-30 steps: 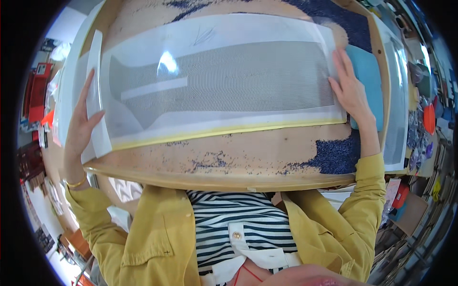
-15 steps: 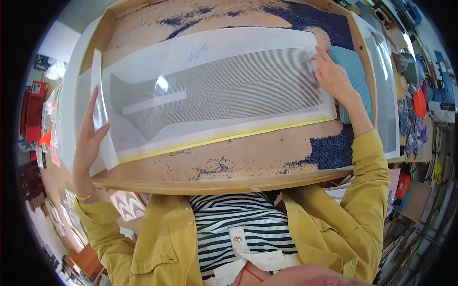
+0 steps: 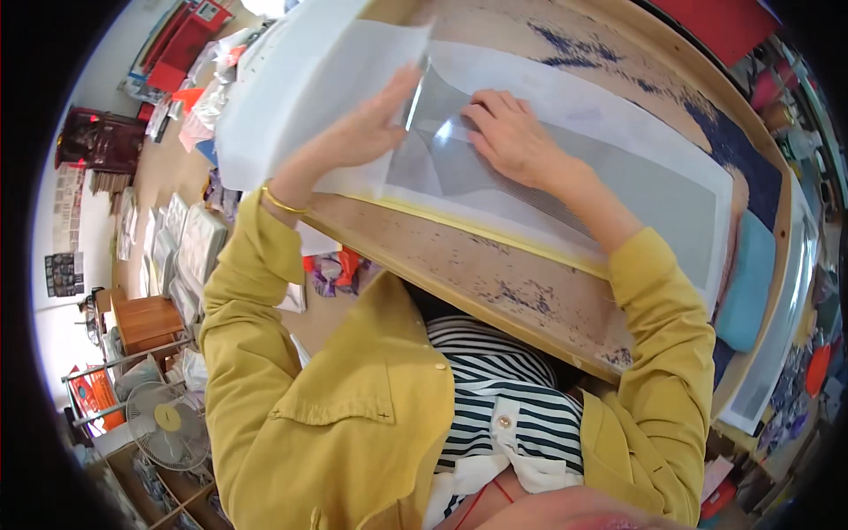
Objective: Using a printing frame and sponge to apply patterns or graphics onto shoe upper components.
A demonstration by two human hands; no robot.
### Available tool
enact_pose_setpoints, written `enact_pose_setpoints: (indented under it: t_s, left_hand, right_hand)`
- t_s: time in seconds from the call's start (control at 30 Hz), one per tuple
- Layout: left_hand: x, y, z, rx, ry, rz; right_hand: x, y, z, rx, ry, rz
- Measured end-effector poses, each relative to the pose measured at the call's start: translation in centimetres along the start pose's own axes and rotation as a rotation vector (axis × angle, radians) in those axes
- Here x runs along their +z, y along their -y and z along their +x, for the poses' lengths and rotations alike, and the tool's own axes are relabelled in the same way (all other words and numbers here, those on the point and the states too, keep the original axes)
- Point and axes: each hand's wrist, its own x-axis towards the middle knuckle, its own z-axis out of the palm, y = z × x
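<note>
A clear film over a patterned sheet [image 3: 654,190] of fine grey lines lies on white paper [image 3: 715,212] inside a shallow wooden tray [image 3: 442,287]. Along the paper's near edge runs a yellow strip [image 3: 495,234]. My left hand [image 3: 367,128] is at the sheet's left end, fingers stretched out and thumb apart, against the glossy turned-up edge of the film [image 3: 417,97]. My right hand [image 3: 512,137] rests on the film beside it, fingers spread and slightly bent, holding nothing. Motion blurs the film's edge near the left fingertips.
Dark blue beads [image 3: 751,181] lie scattered on the tray's floor. A blue-green pad [image 3: 749,283] sits at the tray's right end. Beyond the left end are red boxes [image 3: 181,44] and plastic bags. A fan [image 3: 166,420] stands at lower left.
My right hand has left the sheet's right end and come across to its left part. My left hand stays by the film's turned-up edge. The view has turned, so the tray now slants.
</note>
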Motion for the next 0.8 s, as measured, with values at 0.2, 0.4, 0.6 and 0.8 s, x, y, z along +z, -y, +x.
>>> enact_pose_setpoints:
  t_s: [0.2,0.4,0.6,0.8]
  left_hand:
    - [2.1,1.0,0.7,-0.089,0.004,0.141]
    - [3.4,3.9,0.2,-0.07,-0.089,0.268]
    - [3.4,5.3,-0.1,-0.05,-0.108,0.395]
    - [3.6,6.1,-0.5,-0.151,-0.139,0.4]
  right_hand:
    - [4.2,0.2,5.4,-0.041,-0.031,0.031]
    - [4.8,0.7,5.5,-0.112,-0.088,-0.103]
    - [4.7,0.7,5.5,-0.079,-0.02,-0.134]
    - [4.7,0.8,5.9,-0.098,-0.049,-0.119]
